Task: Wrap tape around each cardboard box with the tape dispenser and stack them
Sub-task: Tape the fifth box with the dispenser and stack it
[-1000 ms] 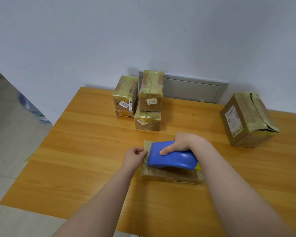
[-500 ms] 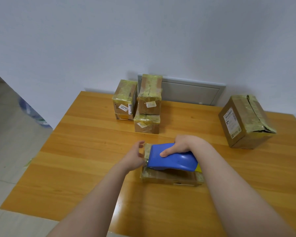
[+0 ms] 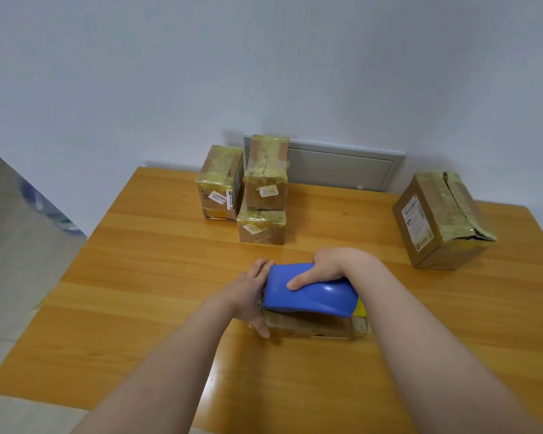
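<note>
Work surface: a wooden table [image 3: 138, 308] set against a white wall [image 3: 264, 73].

Item under work: a flat cardboard box [image 3: 314, 328] lies near the middle of the table, towards the near edge. Glossy tape shows on its near face. The blue tape dispenser [image 3: 311, 291] sits lengthwise on top of this box and covers most of the upper face. A yellow part [image 3: 360, 306] shows at its right end.

Right hand [image 3: 328, 267]: closed around the dispenser from above, with the thumb [image 3: 295, 284] on the near side and the other fingers curled over the far side, out of sight. It holds nothing else.

Left hand [image 3: 248, 296]: spread with the fingers straight, laid against the left end of the box and the nose of the dispenser. The left thumb [image 3: 262, 328] points down at the near-left corner of the box. The hand presses and grips nothing. Whether tape lies under the palm cannot be told.

Rear of table: three taped boxes with white labels. An upper small box [image 3: 265, 175] stands on a lower small box [image 3: 261, 228]. A third box [image 3: 221, 183] stands just beside them on the left; whether they touch cannot be told.

Right side: a larger box [image 3: 436, 220] stands well apart from the others, the tape along its top seam torn and crumpled.

Wall: a grey panel [image 3: 342, 170] sits behind the rear boxes
</note>
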